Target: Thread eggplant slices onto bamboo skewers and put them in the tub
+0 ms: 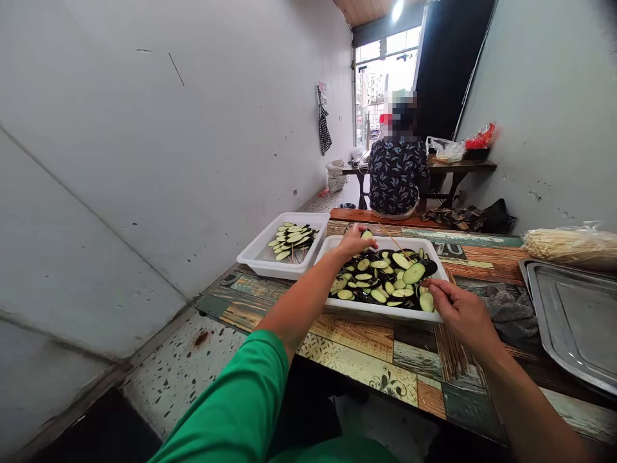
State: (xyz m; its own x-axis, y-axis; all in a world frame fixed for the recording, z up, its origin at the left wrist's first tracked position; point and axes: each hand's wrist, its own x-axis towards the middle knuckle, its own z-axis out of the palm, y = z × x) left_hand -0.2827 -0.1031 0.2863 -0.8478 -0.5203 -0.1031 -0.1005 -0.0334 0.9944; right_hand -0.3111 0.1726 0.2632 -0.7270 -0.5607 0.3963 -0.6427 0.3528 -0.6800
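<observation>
My left hand [355, 242] is over the far left edge of a white tub [380, 313], its fingers closed on an eggplant slice [367, 235]. Many cut eggplant slices [362, 276], pale green with dark skin, fill this tub. At its right edge my right hand [456, 303] pinches a thin wooden skewer [393, 238] near its lower end. Slices [413, 273] sit on the skewer just above those fingers, and its bare end slants up and to the left. A bundle of loose skewers [450, 354] lies on the table under my right wrist.
A second white tub [250, 254] with skewered eggplant slices stands at left, near the wall. On the right are a grey cloth [508, 308], metal trays [573, 321] and a bag of skewers [571, 244]. Beyond the patterned table [357, 337], a person [398, 173] sits facing away.
</observation>
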